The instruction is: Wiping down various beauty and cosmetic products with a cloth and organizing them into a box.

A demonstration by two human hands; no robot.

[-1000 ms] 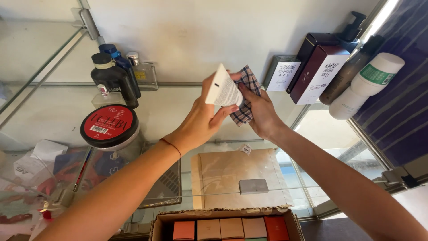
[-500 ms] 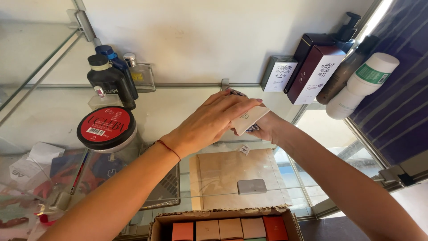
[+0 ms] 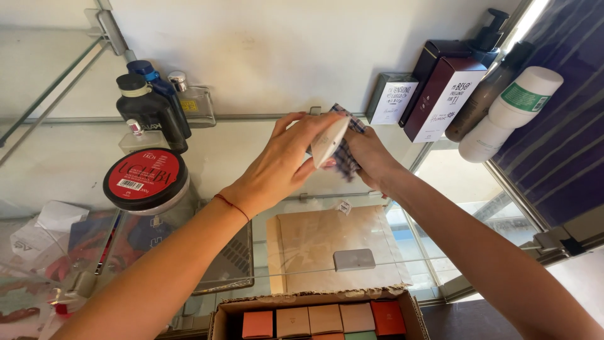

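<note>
We see the left hand with its grip closed on a small white box, thumb under one long edge and fingers over the top, the box tilted so its narrow face points toward us. The right hand meets it from three o'clock with a checked cloth bunched in its closed grip and pressed against the box's far side. Both are held in the air just above the glass shelf, near the middle of the view.

We judge the box to be light, thin card: stiff along its edges, easy to dent on its broad faces, and rather smooth. The edges and corners look to us like the safest hold, with only mild pressure. The cloth is soft and limp; it will take any shape and adds a little friction.

At nine o'clock from the hands stands a jar with a red lid, and at ten o'clock dark bottles beside a clear glass flask. At one to two o'clock stand a grey box, a maroon box, a dark pump bottle and a white bottle with a green label. At six o'clock, lower down, lie a brown paper bag and an open carton of coloured boxes.
</note>
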